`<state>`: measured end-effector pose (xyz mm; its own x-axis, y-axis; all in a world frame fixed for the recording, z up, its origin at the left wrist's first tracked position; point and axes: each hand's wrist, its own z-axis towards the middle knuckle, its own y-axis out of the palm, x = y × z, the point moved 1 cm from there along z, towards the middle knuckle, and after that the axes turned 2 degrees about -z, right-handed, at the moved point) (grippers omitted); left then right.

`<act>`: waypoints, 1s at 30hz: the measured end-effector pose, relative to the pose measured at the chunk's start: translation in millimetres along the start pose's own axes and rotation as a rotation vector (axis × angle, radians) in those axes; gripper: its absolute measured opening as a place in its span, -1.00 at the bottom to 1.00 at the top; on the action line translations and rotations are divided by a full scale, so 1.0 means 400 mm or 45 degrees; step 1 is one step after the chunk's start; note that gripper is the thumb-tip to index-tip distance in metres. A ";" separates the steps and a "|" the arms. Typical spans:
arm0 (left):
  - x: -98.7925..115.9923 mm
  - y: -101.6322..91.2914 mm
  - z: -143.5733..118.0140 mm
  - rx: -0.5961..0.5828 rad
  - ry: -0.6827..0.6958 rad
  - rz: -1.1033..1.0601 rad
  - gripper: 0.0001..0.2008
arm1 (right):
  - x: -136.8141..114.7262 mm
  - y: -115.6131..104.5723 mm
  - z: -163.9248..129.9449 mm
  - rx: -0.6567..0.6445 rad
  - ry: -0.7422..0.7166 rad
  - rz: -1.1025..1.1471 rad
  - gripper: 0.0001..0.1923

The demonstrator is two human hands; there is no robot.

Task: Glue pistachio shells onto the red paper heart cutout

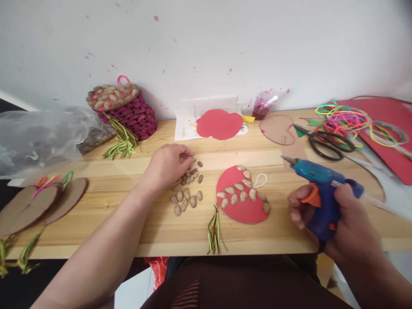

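My right hand grips a blue hot glue gun with an orange trigger, its nozzle pointing left over the table. My left hand is at the far edge of a loose pile of peanuts, thumb and fingertips pinched together; whatever lies between them is too small to make out. Between the hands lies a red heart-shaped piece. Peanuts in their shells sit on it in a row across the middle and along its right edge. A white cord loop sticks out at its right, and a green-and-brown tassel lies at its left.
A purple woven basket-like piece topped with peanuts leans at the back left, beside a clear plastic bag. Brown hearts lie at far left. Black scissors, tangled coloured cords, a red sheet and a plastic cup are at back right.
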<state>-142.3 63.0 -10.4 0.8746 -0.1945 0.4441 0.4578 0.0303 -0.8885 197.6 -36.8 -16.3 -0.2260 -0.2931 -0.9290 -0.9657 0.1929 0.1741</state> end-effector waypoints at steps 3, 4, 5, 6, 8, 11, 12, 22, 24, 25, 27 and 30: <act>-0.004 0.005 0.004 -0.016 -0.001 -0.001 -0.90 | -0.016 0.023 0.007 -0.111 -0.033 -0.007 -0.50; -0.004 0.006 0.005 -0.016 -0.001 -0.004 -0.90 | -0.026 0.034 0.012 -0.126 -0.060 0.007 -0.49; -0.004 0.007 0.005 -0.015 -0.003 -0.006 -0.90 | -0.038 0.046 0.019 -0.146 -0.085 0.013 -0.50; -0.003 0.006 0.005 -0.013 -0.004 -0.003 -0.90 | -0.051 0.060 0.027 -0.172 -0.124 0.031 -0.50; -0.001 0.005 0.005 -0.002 -0.004 0.012 -0.89 | -0.075 0.087 0.047 -0.229 -0.175 0.043 -0.51; 0.001 0.003 0.003 0.009 -0.011 0.041 -0.89 | -0.095 0.119 0.082 -0.328 -0.225 0.021 -0.49; 0.001 0.003 0.002 0.007 -0.016 0.045 -0.89 | -0.096 0.125 0.093 -0.344 -0.242 0.012 -0.49; -0.003 -0.035 0.005 0.054 -0.244 -0.329 -0.83 | -0.072 0.094 0.142 -0.253 -0.280 -0.134 -0.47; -0.002 -0.045 0.004 0.060 -0.306 -0.618 -0.75 | -0.070 0.093 0.143 -0.266 -0.288 -0.182 -0.47; 0.000 -0.047 0.003 0.055 -0.317 -0.767 -0.72 | -0.069 0.093 0.143 -0.280 -0.284 -0.208 -0.46; 0.010 -0.050 0.003 0.044 -0.322 -1.035 -0.67 | -0.065 0.095 0.145 -0.305 -0.274 -0.213 -0.44; 0.039 -0.060 0.004 0.020 -0.329 -1.301 -0.66 | -0.057 0.099 0.148 -0.302 -0.244 -0.187 -0.44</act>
<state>-139.5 60.8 18.1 0.0784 0.0801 0.9937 0.9969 -0.0167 -0.0773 172.2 32.9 -7.5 -0.0757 -0.1156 -0.9904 -0.9941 -0.0681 0.0840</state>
